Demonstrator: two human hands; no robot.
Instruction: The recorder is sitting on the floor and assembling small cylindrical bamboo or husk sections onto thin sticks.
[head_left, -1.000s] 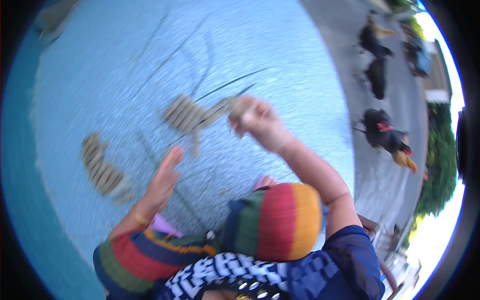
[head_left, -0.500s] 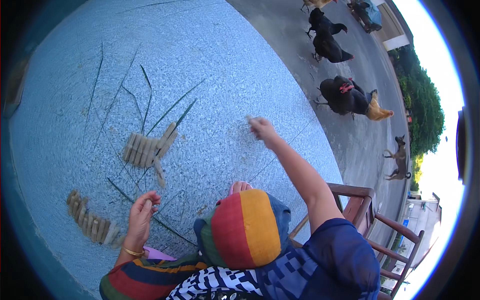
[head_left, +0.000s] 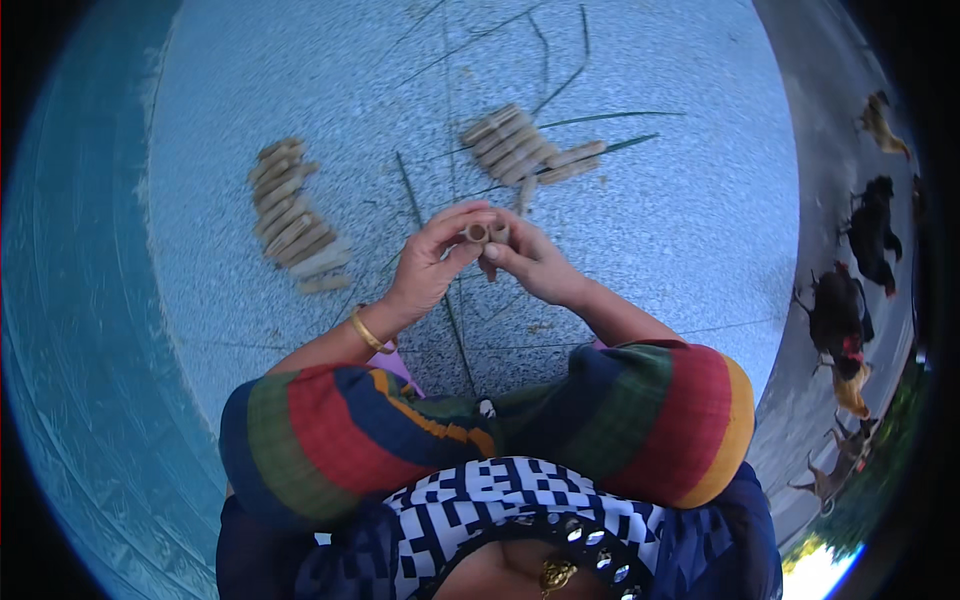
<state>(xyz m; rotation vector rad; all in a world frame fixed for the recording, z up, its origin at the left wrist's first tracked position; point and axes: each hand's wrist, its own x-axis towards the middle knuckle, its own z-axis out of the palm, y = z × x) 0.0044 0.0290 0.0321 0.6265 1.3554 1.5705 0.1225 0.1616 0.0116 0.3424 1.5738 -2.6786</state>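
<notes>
My hands are together above the speckled floor, in the middle of the view. My left hand is closed round a short, hollow tan tube, its round open end showing. Pressed beside it is a second hollow tube, which my right hand grips between thumb and fingers. Just beyond my hands lies a row of similar tan tubes, with a few set at angles at its right end. Farther left, another row of tubes lies side by side in a curving line.
Long green leaf strips lie scattered across the floor. A blue-green sheet covers the left side. On the grey paving at right are black chickens, tan chickens and a dog.
My right hand has come in from far out on the right and met my left hand. Two tubes are now held side by side between them. My view has turned and shifted.
</notes>
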